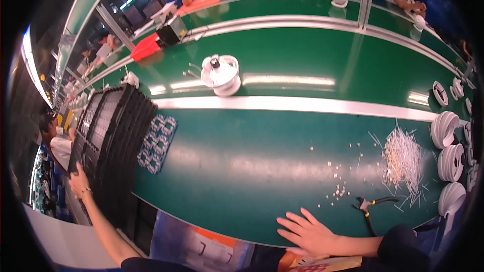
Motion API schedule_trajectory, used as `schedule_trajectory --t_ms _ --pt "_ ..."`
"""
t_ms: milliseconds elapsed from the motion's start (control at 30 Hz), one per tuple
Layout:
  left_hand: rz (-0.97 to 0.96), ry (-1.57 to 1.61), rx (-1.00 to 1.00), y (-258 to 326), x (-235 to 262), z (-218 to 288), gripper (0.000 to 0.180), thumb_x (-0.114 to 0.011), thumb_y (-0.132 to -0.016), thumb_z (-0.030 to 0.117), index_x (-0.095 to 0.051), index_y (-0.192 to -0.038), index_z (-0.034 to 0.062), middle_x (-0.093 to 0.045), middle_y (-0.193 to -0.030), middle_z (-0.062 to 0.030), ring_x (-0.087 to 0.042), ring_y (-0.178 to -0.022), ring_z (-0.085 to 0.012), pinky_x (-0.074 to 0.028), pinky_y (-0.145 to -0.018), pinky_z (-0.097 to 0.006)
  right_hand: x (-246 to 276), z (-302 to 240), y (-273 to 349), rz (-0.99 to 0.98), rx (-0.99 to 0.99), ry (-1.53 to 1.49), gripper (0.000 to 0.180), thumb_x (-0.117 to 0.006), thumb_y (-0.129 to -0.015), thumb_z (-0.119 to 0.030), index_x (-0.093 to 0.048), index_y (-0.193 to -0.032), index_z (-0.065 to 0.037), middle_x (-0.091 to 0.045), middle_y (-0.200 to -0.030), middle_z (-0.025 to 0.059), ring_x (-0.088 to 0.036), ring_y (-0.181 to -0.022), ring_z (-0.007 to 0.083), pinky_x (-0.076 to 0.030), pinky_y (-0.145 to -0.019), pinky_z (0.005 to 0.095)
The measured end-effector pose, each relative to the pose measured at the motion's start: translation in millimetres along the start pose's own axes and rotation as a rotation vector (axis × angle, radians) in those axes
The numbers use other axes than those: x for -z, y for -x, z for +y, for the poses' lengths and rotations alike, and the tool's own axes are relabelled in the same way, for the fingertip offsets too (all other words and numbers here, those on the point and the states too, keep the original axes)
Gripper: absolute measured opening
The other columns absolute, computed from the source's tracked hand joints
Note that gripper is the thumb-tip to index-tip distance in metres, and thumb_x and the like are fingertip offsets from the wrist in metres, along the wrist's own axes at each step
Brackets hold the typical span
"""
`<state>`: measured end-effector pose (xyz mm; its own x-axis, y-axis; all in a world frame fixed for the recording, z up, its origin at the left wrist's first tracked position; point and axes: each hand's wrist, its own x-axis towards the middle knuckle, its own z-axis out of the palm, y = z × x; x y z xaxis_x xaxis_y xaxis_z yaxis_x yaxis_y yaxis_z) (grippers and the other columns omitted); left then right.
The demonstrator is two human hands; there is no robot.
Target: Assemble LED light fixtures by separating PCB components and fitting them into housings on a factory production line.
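My left hand [79, 183] reaches out to the far left and grips the outer edge of a tall stack of black plastic trays [113, 136]; some of its fingers are hidden against the trays. My right hand [311, 235] lies flat at the near edge of the green work surface [242, 171], fingers spread, holding nothing. To the right of it rest side cutters [367, 208] with black and yellow handles. Beyond them is a pile of thin white cable ties or wires [403, 158], with small pale cut-off bits [341, 190] scattered to its left.
A blue-grey patterned piece with round holes [157, 144] leans beside the trays. White round housings [450, 162] line the right edge. On the green belt [297, 60] behind a white rail [282, 103] sits a white dome-shaped unit [221, 76]. Other people work across the line.
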<state>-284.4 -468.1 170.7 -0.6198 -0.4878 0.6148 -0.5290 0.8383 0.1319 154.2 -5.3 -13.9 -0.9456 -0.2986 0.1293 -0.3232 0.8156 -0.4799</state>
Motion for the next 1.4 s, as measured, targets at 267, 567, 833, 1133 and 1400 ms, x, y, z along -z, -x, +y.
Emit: schedule_trajectory --t_ms 267,567,833,1133,1400 --pt "0.038 -0.301 -0.309 -21.1 68.7 5.6 0.052 -0.041 -0.091 0.045 -0.063 -0.108 0.0010 -0.065 -0.091 -0.0224 -0.064 -0.086 -0.0348 -0.050 -0.074 -0.041 -1.5 -3.9 9.3 0.020 0.031 -0.065 0.051 -0.067 -0.077 -0.031 -0.052 -0.119 -0.005 -0.036 -0.139 0.0151 -0.032 -0.128 0.0348 -0.025 -0.104 0.0538" --pt "0.054 -0.288 -0.701 167.7 189.0 171.5 0.043 -0.047 -0.091 0.039 -0.066 -0.093 0.0006 -0.065 -0.091 -0.0226 -0.064 -0.087 -0.0331 -0.051 -0.074 -0.042 53.8 -7.2 50.7 -0.118 -0.096 -0.075 0.053 -0.067 -0.076 -0.034 -0.053 -0.119 -0.007 -0.033 -0.139 0.0164 -0.027 -0.130 0.0389 -0.022 -0.104 0.0574" --pt "-0.177 -0.263 -1.255 255.4 224.1 208.7 0.039 -0.056 -0.086 0.035 -0.066 -0.079 -0.0018 -0.064 -0.077 -0.0217 -0.064 -0.079 -0.0367 -0.052 -0.068 -0.044 99.8 -6.0 91.8 -0.007 -0.050 -0.133 0.050 -0.068 -0.076 -0.032 -0.055 -0.117 -0.005 -0.034 -0.139 0.0171 -0.029 -0.129 0.0398 -0.024 -0.102 0.0562" --pt "-1.101 -0.396 -1.073 355.5 142.4 348.5 0.038 -0.041 -0.082 0.025 -0.063 -0.079 -0.0060 -0.065 -0.067 -0.0147 -0.066 -0.058 -0.0218 -0.056 -0.053 -0.037 86.0 5.4 147.5 0.043 -0.182 -0.176 0.052 -0.070 -0.074 -0.033 -0.056 -0.116 -0.007 -0.034 -0.139 0.0186 -0.029 -0.127 0.0423 -0.028 -0.099 0.0583" --pt "-1.264 -0.312 -0.860 394.0 88.4 384.4 0.030 -0.043 -0.082 0.027 -0.054 -0.087 -0.0007 -0.067 -0.083 -0.0216 -0.068 -0.072 -0.0287 -0.057 -0.068 -0.042 84.7 8.8 169.7 0.144 -0.361 -0.210 0.053 -0.072 -0.071 -0.032 -0.056 -0.116 -0.007 -0.034 -0.138 0.0184 -0.030 -0.127 0.0422 -0.028 -0.097 0.0607"
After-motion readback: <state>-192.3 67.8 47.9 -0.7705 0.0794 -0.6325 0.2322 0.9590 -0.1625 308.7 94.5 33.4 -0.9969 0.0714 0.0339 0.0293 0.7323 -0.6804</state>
